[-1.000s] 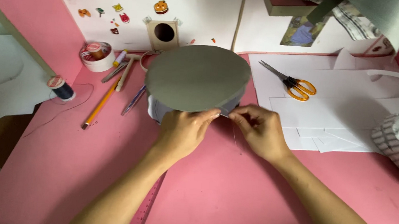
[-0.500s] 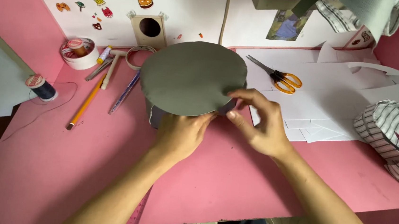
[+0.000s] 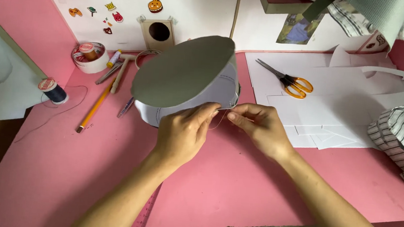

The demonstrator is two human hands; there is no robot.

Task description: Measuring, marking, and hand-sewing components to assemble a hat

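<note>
Watching from the head camera, I see the grey card cylinder [image 3: 185, 78] tipped up since half a second ago: its round grey top, then lying almost flat toward me, now slants upward to the right, and more of the pale side wall shows below it. It sits at the middle of the pink desk [image 3: 234, 193], its lower edge on or just above the surface; I cannot tell which. My left hand [image 3: 181, 133] has its fingers closed against the near wall of the cylinder, gripping it. My right hand [image 3: 258, 127] is narrowed to a pinch just beside the wall, on what looks like a thin thread, too fine for me to be sure. Both hands have stayed at the near rim.

The orange-handled scissors [image 3: 286, 81] lie on white paper sheets [image 3: 346, 105] to the right. To the left lie a yellow pencil [image 3: 96, 107] and a dark thread spool [image 3: 54, 91], well apart from the hands.
</note>
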